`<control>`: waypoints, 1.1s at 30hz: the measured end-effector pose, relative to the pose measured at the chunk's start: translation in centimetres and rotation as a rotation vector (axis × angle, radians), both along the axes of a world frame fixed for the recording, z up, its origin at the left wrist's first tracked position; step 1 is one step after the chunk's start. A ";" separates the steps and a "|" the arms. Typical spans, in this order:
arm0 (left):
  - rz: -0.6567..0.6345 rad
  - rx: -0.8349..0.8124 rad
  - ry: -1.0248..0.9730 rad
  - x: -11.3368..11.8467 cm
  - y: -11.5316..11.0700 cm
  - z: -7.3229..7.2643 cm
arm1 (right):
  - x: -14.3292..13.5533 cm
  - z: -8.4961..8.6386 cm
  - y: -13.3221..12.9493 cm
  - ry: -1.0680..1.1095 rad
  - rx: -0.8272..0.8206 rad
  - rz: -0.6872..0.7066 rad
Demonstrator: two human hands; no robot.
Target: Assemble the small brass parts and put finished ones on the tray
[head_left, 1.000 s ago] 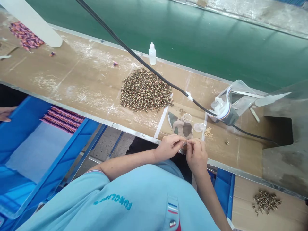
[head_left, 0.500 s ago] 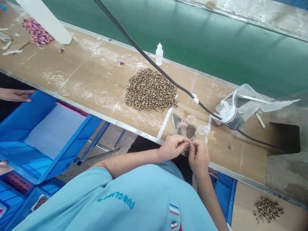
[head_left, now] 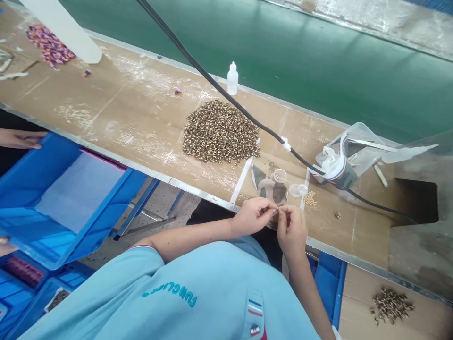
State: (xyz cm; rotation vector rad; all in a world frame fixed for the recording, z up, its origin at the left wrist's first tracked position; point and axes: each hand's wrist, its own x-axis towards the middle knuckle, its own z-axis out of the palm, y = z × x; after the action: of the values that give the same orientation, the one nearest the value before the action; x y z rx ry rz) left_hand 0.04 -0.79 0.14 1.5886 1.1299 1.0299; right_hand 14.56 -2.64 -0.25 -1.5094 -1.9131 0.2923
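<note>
My left hand [head_left: 255, 217] and my right hand [head_left: 293, 230] meet fingertip to fingertip over the front edge of the workbench. Both are closed in a pinch; the tiny item between them is too small to make out. Just beyond lies a camouflage cloth [head_left: 271, 184] with a small clear round cup [head_left: 280, 176] on it. A second clear cup [head_left: 297, 190] stands to the right, beside a little heap of pale beads [head_left: 310, 199]. Farther back is a large pile of small brown and gold ring-like pieces [head_left: 221, 132].
A white dropper bottle [head_left: 232, 79] stands behind the pile. A black cable [head_left: 198, 63] crosses above the bench to a clear container [head_left: 364, 137]. More pieces [head_left: 392, 304] lie at lower right. At left, another person's hand [head_left: 23, 138] holds a blue crate [head_left: 71, 236].
The whole view has shifted slightly to the left. My hands keep the same pinch, fingertips together, with hardly any movement.
</note>
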 end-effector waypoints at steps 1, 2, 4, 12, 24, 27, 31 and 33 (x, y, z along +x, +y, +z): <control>-0.001 0.010 0.007 0.0 0.0 0.0 | 0.0 0.0 0.0 0.005 -0.009 0.000; -0.002 0.017 0.014 0.0 0.0 0.0 | 0.0 -0.1 0.0 0.010 -0.016 0.001; -0.006 0.021 0.020 0.0 -0.1 0.0 | 0.0 -0.1 0.0 0.017 -0.023 0.001; 0.002 -0.024 0.006 0.2 0.0 -0.2 | 0.2 0.0 0.0 0.029 -0.034 0.003; 0.033 0.162 0.111 -2.6 1.4 0.6 | 2.1 0.3 0.9 -0.066 0.056 -0.032; 0.244 0.220 0.272 -5.6 3.7 0.8 | 2.6 0.4 1.1 -0.067 0.055 -0.059; 0.329 0.198 0.492 -8.2 6.2 0.3 | 2.8 0.5 1.3 -0.047 0.039 -0.102; 0.311 0.187 0.574 -8.4 6.7 0.1 | 3.0 0.7 1.4 -0.051 0.027 -0.122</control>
State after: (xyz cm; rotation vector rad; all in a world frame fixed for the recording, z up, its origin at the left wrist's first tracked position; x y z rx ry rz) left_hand -8.38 5.90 0.20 1.9704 1.7517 0.9143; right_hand 17.54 -1.26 0.48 -1.6218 -1.8481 0.1740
